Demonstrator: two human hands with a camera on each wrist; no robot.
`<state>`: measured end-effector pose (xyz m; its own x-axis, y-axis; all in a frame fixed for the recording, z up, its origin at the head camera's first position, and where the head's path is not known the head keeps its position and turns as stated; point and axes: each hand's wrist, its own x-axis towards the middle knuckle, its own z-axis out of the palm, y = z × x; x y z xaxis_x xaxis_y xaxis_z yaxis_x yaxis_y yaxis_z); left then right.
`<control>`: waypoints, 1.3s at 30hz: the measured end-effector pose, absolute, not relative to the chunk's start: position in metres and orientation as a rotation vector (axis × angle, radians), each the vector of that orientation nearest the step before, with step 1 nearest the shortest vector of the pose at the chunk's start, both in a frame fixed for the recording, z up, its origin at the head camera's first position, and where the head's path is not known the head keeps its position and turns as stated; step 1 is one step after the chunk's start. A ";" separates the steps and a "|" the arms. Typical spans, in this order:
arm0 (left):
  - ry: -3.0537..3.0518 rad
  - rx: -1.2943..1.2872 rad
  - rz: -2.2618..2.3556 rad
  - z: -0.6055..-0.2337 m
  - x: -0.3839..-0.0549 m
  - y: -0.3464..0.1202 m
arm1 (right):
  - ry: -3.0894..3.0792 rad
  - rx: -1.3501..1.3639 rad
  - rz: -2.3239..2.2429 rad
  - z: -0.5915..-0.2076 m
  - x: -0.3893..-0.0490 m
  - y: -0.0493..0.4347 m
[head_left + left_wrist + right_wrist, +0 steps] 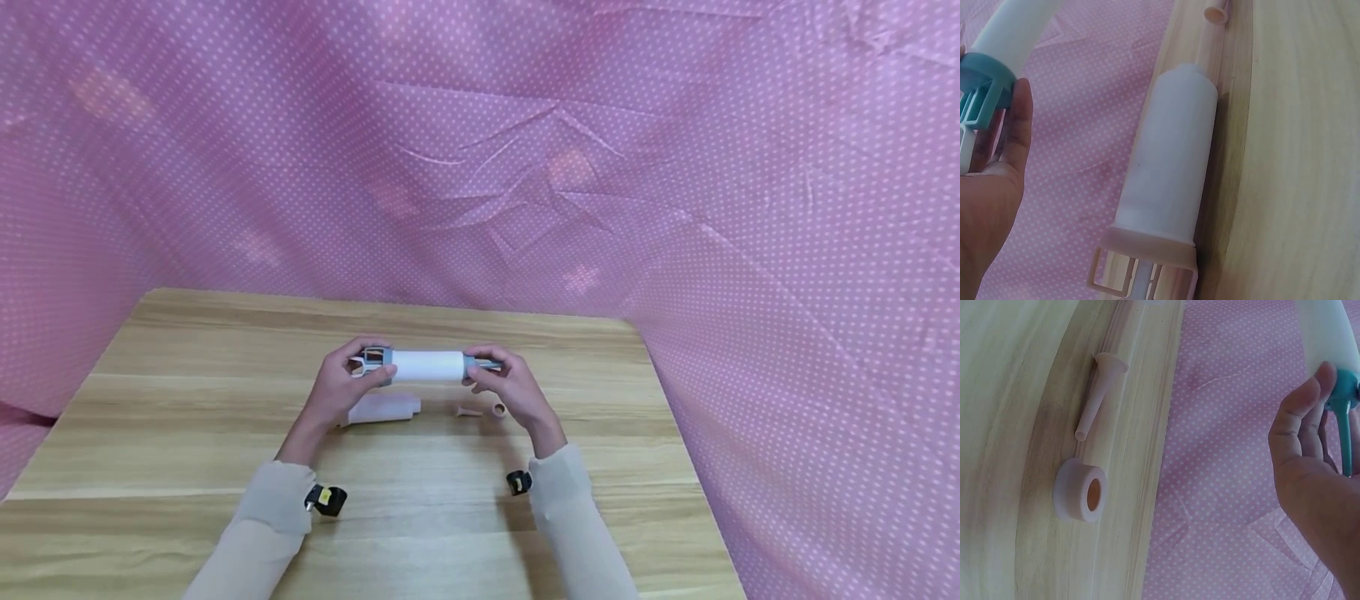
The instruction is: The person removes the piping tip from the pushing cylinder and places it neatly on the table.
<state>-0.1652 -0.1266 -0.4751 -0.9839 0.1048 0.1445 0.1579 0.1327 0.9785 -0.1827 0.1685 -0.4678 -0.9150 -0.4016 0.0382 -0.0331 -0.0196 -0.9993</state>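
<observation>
A white piping syringe [429,365] with a teal collar and teal nozzle is held level above the table, lengthwise between both hands. My left hand [337,392] grips its teal slotted collar at the left end, thumb in front and fingers behind. At the other end, my right hand [521,393] pinches the teal nozzle cap, with the narrow teal tip [1345,437] pointing back past the fingers. Below lies a second syringe [1166,156], its white barrel fitted with a pink collar. To its right are a loose pink nozzle [1099,394] and a pink ring cap [1066,494].
All of this is over a wooden table [420,517]. Pink dotted cloth [480,167] hangs behind the table and along its sides. A small black wrist camera [328,500] sits at the left cuff, another black camera [517,482] at the right.
</observation>
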 end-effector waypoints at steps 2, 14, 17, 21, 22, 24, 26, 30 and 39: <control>-2.328 -0.276 -2.018 -0.481 -0.167 -0.128 | 2.014 -0.457 -2.006 -0.468 -0.183 0.169; -2.328 -0.288 -2.002 -0.482 -0.166 -0.125 | 2.021 -0.257 -2.014 -0.470 -0.185 0.166; -2.334 -0.292 -1.987 -0.483 -0.165 -0.125 | 1.996 -0.280 -1.977 -0.471 -0.184 0.167; -2.338 -0.285 -1.983 -0.482 -0.163 -0.125 | 1.965 -0.311 -1.967 -0.471 -0.183 0.169; -2.341 -0.283 -1.981 -0.482 -0.163 -0.125 | 1.965 -0.318 -1.972 -0.471 -0.183 0.170; -2.342 -0.279 -1.982 -0.482 -0.162 -0.125 | 1.972 -0.337 -1.985 -0.470 -0.182 0.171; -2.344 -0.280 -1.981 -0.482 -0.162 -0.125 | 1.979 -0.359 -2.000 -0.468 -0.181 0.171; -2.340 -0.280 -1.987 -0.482 -0.161 -0.125 | 1.971 -0.408 -2.023 -0.468 -0.180 0.172; -2.332 -0.264 -1.999 -0.486 -0.161 -0.124 | 2.024 -0.366 -2.043 -0.468 -0.179 0.170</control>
<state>-0.1607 -0.1244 -0.4862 -0.9836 0.0915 0.1556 0.1678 0.1448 0.9751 -0.1787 0.1695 -0.4675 -0.9393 -0.3429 0.0073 -0.0042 -0.0099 -0.9999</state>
